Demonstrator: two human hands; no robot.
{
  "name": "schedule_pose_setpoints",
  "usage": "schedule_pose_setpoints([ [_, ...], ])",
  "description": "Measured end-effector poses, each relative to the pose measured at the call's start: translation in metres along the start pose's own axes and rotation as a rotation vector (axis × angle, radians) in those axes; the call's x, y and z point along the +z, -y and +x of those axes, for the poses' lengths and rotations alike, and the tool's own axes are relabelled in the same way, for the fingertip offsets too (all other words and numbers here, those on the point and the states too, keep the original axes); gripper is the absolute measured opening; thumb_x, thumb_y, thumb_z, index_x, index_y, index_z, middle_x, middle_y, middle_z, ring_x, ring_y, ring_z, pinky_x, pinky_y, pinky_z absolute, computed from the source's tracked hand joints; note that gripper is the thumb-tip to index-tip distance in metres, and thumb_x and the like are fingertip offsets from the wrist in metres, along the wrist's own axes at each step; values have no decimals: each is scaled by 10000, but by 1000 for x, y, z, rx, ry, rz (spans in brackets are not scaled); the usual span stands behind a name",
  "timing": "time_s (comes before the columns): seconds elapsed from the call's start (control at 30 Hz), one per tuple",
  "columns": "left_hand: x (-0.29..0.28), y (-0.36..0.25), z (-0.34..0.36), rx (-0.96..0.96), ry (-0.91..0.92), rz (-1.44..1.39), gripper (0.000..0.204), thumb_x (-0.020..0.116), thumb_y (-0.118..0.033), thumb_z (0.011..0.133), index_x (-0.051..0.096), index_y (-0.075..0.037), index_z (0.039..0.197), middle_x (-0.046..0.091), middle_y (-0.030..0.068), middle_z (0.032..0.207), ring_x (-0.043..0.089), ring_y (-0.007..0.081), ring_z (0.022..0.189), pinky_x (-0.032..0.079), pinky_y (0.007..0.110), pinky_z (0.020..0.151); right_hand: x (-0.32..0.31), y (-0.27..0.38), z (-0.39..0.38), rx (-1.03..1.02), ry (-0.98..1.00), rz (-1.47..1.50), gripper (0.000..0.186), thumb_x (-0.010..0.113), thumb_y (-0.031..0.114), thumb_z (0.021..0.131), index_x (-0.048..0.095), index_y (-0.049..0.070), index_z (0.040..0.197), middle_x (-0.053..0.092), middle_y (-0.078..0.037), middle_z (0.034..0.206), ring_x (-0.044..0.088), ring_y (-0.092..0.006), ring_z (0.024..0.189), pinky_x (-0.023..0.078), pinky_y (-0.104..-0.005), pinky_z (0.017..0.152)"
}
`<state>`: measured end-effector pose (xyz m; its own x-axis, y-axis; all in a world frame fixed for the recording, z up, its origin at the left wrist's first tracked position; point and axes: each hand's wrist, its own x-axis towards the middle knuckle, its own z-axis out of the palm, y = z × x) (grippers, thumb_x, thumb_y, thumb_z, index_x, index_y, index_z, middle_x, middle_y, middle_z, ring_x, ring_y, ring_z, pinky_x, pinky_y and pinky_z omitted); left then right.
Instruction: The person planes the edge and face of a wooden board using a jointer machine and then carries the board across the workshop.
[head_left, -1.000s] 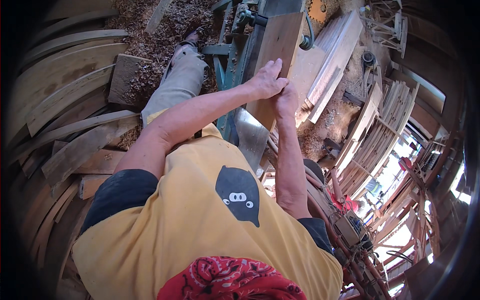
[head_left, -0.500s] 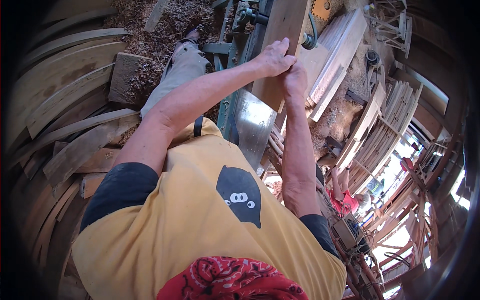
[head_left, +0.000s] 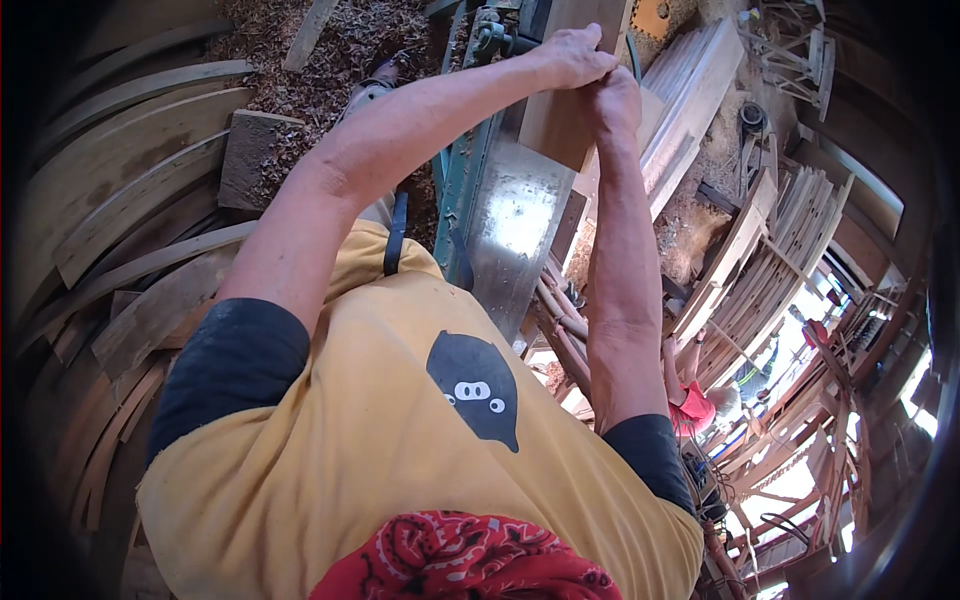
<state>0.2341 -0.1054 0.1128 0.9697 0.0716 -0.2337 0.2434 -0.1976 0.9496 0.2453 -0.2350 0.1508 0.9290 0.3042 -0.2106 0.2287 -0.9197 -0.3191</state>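
A wide wooden board (head_left: pixel 553 125) lies lengthwise on the smooth metal table (head_left: pixel 510 225) of a green woodworking machine. Both my arms stretch forward to the board's right side, and the hands meet there. My left hand (head_left: pixel 575 57) is closed at the upper part of the board, its fingers bent over the edge and partly hidden. Just below it, my right hand (head_left: pixel 612 100) is closed around the same edge, its fingertips out of sight. The board's near end sticks out below the hands, and its far end runs out of the picture.
Planks (head_left: pixel 690 90) lie stacked right of the machine, with more long boards (head_left: pixel 790 260) beyond. Wood shavings (head_left: pixel 280 60) cover the floor at the left, beside leaning boards (head_left: pixel 150 140). An orange toothed disc (head_left: pixel 650 18) is at the top. A person in red (head_left: pixel 690 408) stands farther right.
The board and both my hands have moved forward, away from me, along the metal table. More of the bare table shows near my body. The hands keep their hold.
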Motion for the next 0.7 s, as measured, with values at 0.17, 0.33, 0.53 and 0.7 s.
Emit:
schedule_pose_setpoints([
  [0.17, -9, -8, 31, 11, 27, 72, 671, 570, -417, 916, 492, 94, 1343, 583, 323, 1304, 556, 414, 1255, 440, 426, 1060, -3, -2, 33, -1, -33, -4, 317, 723, 350, 827, 748, 80, 991, 745, -142, 859, 729, -257, 807, 520, -384, 710],
  [0.33, -17, -3, 66, 87, -44, 77, 600, 519, -392, 925, 530, 111, 1251, 610, 370, 1187, 581, 471, 1172, 469, 471, 998, -9, 2, 73, -37, 6, -37, 344, 720, 357, 823, 745, 73, 1016, 751, -138, 874, 735, -261, 839, 528, -373, 730],
  [0.53, -33, -12, 90, 44, -38, 71, 574, 536, -395, 910, 565, 98, 1203, 624, 357, 1169, 584, 464, 1170, 473, 464, 989, -8, 2, 103, -77, 2, 161, 389, 711, 388, 819, 740, 59, 1025, 756, -136, 885, 738, -271, 860, 531, -377, 745],
  [0.7, -36, -20, 108, 50, -27, 78, 589, 529, -398, 912, 562, 103, 1220, 621, 352, 1184, 579, 463, 1178, 467, 462, 998, -13, -3, 123, -22, -8, 41, 367, 698, 371, 837, 739, 64, 1036, 760, -134, 911, 740, -258, 879, 532, -376, 766],
])
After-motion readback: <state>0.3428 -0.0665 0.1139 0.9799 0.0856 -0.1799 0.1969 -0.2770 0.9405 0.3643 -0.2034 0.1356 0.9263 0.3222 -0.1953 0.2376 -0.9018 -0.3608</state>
